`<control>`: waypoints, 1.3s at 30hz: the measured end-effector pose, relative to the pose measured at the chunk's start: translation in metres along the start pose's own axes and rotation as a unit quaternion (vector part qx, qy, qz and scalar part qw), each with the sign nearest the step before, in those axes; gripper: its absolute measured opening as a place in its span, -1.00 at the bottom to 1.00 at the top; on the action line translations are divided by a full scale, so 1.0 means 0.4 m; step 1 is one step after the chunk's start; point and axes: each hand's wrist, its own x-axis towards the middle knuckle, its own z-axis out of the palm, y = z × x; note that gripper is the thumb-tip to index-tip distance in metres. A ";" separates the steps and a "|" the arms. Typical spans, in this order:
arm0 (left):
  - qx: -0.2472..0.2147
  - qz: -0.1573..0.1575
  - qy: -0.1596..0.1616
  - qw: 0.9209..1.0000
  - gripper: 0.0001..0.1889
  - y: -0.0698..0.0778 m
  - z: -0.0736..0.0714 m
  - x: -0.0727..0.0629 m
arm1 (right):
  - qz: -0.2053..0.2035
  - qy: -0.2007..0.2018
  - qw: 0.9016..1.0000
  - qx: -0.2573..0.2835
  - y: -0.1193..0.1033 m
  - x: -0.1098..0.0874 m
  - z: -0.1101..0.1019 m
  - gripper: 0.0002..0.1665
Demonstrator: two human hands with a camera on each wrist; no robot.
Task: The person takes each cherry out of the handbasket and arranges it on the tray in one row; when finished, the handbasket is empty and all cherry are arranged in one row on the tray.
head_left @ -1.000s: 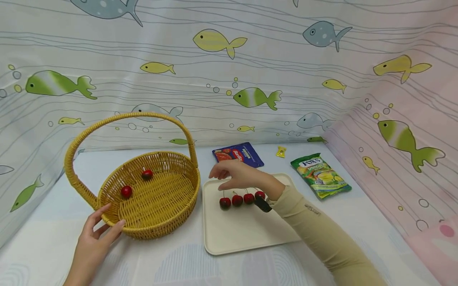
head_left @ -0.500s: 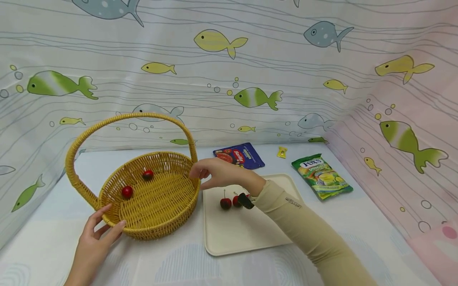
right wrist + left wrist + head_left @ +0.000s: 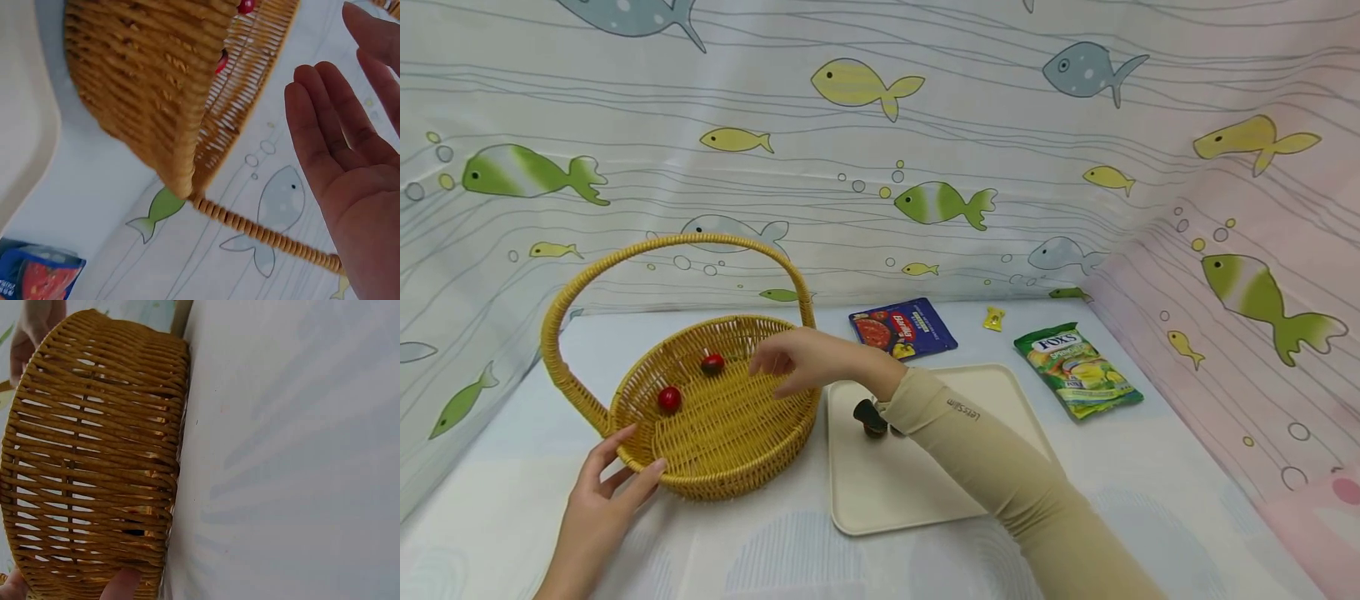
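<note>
In the head view a yellow wicker basket [image 3: 730, 479] with a tall handle stands at left. Inside it lie two red cherries, one nearer the left wall [image 3: 669, 400] and another farther back [image 3: 712, 364]. My left hand [image 3: 598, 504] holds the basket's front-left rim with thumb and fingers. My right hand [image 3: 801, 360] hovers above the basket's right side, fingers loosely bent. Nothing shows between those fingers in the right wrist view. On the beige tray [image 3: 910, 500], a dark cherry [image 3: 875, 432] peeks out under the black wrist device; the right forearm covers most others.
Behind the tray lies a blue Barilla pouch [image 3: 904, 327]. A small yellow wrapped candy [image 3: 994, 318] sits at the back, and a green Fox's candy bag [image 3: 1077, 369] lies to the right. A fish-patterned curtain [image 3: 865, 142] hangs behind the table.
My right hand has moved left from above the tray to over the basket, its forearm now covering more of the row of cherries. The left hand has stayed on the rim.
</note>
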 end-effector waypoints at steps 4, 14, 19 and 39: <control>-0.005 0.007 -0.003 1.000 -0.19 0.001 0.000 -0.003 | 0.006 -0.015 1.000 -0.013 -0.009 0.040 0.009 -0.62; -0.017 0.008 -0.003 1.000 -0.20 -0.001 0.001 -0.004 | 0.041 -0.039 0.998 -0.007 -0.022 0.123 0.037 -0.62; -0.017 0.001 -0.001 1.000 -0.18 0.002 0.001 -0.004 | 0.046 -0.053 0.998 -0.010 -0.015 0.163 0.042 -0.62; -0.018 0.008 -0.006 1.000 -0.22 -0.003 0.002 -0.005 | 0.092 -0.054 0.994 0.004 0.001 0.290 0.105 -0.56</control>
